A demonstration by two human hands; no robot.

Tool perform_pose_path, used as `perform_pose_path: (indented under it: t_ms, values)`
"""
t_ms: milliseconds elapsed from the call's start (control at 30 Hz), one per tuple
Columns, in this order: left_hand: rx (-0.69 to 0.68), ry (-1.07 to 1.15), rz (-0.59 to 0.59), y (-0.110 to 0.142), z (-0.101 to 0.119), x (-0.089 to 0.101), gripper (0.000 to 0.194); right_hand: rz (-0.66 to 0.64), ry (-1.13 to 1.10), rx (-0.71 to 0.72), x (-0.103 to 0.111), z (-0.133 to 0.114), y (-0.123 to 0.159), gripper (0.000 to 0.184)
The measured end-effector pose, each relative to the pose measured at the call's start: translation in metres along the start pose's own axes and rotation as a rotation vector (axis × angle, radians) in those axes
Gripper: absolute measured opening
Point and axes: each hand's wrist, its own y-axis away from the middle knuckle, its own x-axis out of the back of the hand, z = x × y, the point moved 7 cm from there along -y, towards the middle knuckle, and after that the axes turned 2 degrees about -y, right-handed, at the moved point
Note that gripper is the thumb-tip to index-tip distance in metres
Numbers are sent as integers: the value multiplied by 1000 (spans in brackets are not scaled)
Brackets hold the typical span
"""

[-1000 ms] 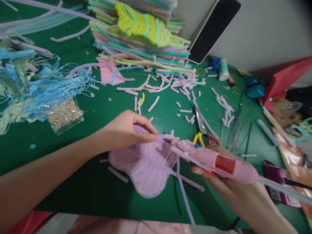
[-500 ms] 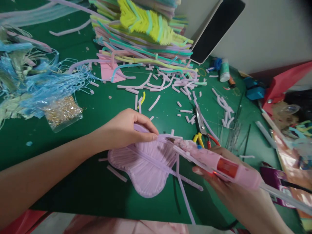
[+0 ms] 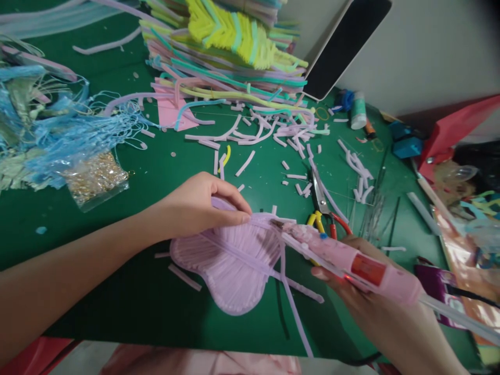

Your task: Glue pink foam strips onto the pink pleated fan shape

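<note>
My left hand [image 3: 213, 205] pinches the upper edge of a lilac, lobed shape [image 3: 234, 281] built from rows of pipe cleaner, thumb and fingers closed on it. A pink hot glue gun [image 3: 339, 255] is held in my right hand [image 3: 375, 307], with a red light glowing on its side and a clear glue stick out of its back. The gun's dark nozzle points left and meets, or nearly meets, the shape's upper right edge. A lilac pipe cleaner [image 3: 297, 317] trails from that edge toward the front. Another lilac strip crosses the shape diagonally and sticks out at the right.
Red-handled scissors [image 3: 321, 195] and yellow-handled pliers [image 3: 315, 221] lie behind the glue gun. Cut lilac pieces [image 3: 258, 130] are scattered mid-table before stacked pipe cleaners [image 3: 234, 47]. At left are blue tassels [image 3: 78, 125] and a bag of gold findings [image 3: 97, 179].
The glue gun's nozzle has shifted very slightly to the right along the shape's edge. My left hand keeps its pinch, and the whole view has moved a little.
</note>
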Motion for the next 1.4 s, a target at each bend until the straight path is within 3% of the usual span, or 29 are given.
perform_pose_path:
  t_ms: [167,400,600,767,1000,1233,1400]
  values:
    - [-3,0,-8,-1,-1,0,13,24,30,36,3,-7,-1,24]
    - [0,-12,-5,0,1,0,15,-37,317,209,1,-21,-8,32]
    - [5,-3,-26,-1,0,1,15,21,85,24,0,-4,1,30]
    - [3,-9,-73,-3,-2,0,17,59,180,-7,6,-3,5,35]
    - [-7,-16,-70,-4,-3,1,18,95,279,118,4,-23,-1,39]
    - [-8,-25,-77,-5,-4,0,18,112,344,77,8,-19,4,43]
    - [6,-25,-66,-5,-5,0,20,125,387,143,11,-24,10,42]
